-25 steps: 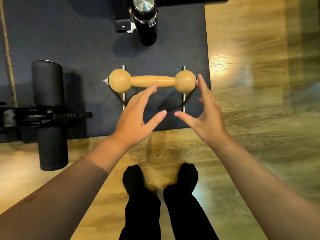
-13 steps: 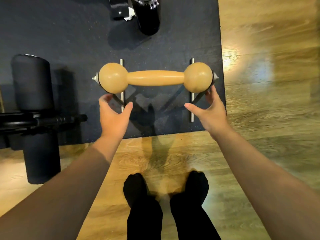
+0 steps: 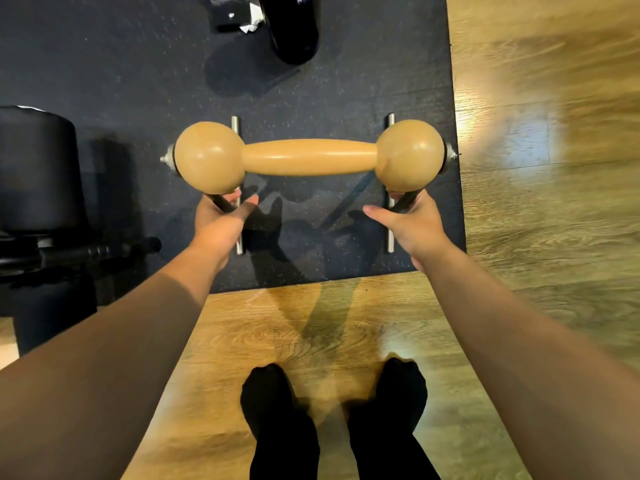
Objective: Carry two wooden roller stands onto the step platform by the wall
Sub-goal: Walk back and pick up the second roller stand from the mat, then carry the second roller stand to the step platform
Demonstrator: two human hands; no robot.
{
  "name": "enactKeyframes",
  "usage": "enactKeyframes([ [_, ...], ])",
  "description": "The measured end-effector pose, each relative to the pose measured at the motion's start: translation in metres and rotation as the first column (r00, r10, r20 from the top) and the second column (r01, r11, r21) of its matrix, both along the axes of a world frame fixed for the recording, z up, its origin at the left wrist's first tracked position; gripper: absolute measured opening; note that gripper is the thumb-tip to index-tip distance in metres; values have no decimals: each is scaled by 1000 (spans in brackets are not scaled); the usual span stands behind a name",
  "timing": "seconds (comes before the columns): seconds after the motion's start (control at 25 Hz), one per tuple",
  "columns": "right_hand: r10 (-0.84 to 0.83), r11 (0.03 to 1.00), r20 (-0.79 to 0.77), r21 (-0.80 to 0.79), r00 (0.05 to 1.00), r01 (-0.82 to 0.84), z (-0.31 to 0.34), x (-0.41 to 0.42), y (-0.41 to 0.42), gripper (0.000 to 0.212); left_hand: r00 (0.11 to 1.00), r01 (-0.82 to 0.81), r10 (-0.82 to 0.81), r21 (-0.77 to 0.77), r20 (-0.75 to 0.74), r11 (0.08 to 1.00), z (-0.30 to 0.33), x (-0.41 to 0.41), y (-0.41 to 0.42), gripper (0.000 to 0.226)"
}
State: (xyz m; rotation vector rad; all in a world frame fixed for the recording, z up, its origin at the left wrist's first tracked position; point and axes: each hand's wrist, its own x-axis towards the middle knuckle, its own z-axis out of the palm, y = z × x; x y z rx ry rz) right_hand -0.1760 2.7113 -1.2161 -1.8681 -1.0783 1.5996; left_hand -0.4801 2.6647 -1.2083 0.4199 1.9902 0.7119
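Both hands, left hand (image 3: 221, 220) and right hand (image 3: 412, 220), grip dark frame legs of the tan ball-ended wooden roller stand (image 3: 308, 157) near the black mat's (image 3: 138, 81) right edge

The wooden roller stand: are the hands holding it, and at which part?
Yes. The left hand and the right hand each grip a dark slanted leg of the roller stand, just under its wooden balls, not the wood itself.
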Motion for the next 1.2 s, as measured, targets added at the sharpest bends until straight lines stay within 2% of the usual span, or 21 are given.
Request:
enactKeyframes([
  [0.16,-46,998,-18,-38,999,46,-9,-1,7,24,994,-108,108,42,-2,993,-2,2,5,32],
  [0.24,-63,997,-23,-50,998,62,-10,-2,13,13,984,-175,173,73,39,982,-1,1,13,17],
  [0.28,-70,996,-13,-54,997,69,-11,-2,15,10,982,-187,184,81,42,979,-2,0,15,29],
  [0.36,-81,994,8,-66,997,81,-11,-5,19,13,981,-193,191,69,29,979,-4,0,16,42],
  [0.52,-111,992,47,-55,993,113,-13,-6,17,19,969,-245,245,46,16,968,-10,-5,16,30],
  [0.72,-96,992,4,-78,995,96,-2,-9,0,55,964,-257,265,140,-38,956,-5,-9,3,33],
  [0.84,-163,985,12,-50,986,164,22,-9,-2,52,967,-252,254,139,-1,958,13,-6,-14,36],
  [0.96,-165,986,28,-19,986,165,54,-9,-3,41,971,-233,237,104,-27,967,44,-1,-35,33],
  [1.2,-139,990,41,30,990,137,160,-10,-14,33,969,-237,242,85,-54,968,155,2,-49,35],
])
